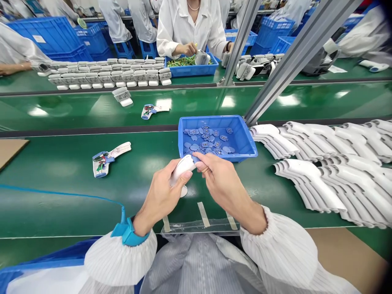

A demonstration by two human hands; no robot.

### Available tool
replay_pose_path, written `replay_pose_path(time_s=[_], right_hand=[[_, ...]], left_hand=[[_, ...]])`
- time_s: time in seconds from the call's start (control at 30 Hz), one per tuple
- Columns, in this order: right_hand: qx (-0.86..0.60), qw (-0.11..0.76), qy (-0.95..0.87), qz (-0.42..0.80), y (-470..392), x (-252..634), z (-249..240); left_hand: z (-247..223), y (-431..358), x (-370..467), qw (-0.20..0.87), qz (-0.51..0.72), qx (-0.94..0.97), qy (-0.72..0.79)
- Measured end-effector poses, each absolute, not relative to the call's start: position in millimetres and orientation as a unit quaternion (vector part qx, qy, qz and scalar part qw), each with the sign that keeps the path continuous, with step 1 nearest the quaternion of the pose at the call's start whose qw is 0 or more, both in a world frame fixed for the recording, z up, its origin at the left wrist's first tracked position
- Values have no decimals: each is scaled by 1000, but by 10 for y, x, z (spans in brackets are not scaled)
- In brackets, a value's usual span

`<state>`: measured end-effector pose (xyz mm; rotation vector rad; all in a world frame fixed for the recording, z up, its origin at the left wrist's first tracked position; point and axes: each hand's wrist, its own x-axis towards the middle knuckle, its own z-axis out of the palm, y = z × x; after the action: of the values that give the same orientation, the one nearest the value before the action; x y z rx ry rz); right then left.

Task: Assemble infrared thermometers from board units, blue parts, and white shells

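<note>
Casing is lying wrapped in my left hand over the bench, and my right hand is pinching a blue piece against its end. From afar I am seeing a bin just beyond, holding scattered blue plates. Farther off, a tray is holding green parts, a co-worker's hand and a white shell showing over it.

Blue crates stacked up back there, people in white on blue stools!
Metal post leaning up to the right, cardboard lying at the left edge.
</note>
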<state>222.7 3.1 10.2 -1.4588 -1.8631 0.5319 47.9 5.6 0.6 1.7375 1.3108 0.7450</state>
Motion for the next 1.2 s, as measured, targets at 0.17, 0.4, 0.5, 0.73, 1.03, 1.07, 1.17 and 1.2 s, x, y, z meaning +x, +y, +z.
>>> replay_pose_path(time_s=[0.17,0.4,0.5,0.73,1.03,1.07,1.17,1.2], right_hand=[[-562,418,-681,215,2,2267,100],[-584,426,-654,224,-56,2263,76],[-587,411,-642,272,-72,2288,71],[-580,476,-540,382,-86,2311,53],[-564,398,-659,301,-188,2283,-50],[-576,401,-652,287,-230,2297,-80],[-595,380,-637,308,-358,2409,-126],[-599,358,-640,323,-396,2456,-124]], left_hand=[[32,50,489,411,280,704,507],[-35,40,502,463,288,673,499],[-33,34,506,447,287,683,501],[38,105,476,417,281,719,480],[-98,102,576,183,237,842,449],[-107,94,584,160,227,855,438],[-130,37,589,156,222,873,406],[-149,9,593,161,246,857,422]])
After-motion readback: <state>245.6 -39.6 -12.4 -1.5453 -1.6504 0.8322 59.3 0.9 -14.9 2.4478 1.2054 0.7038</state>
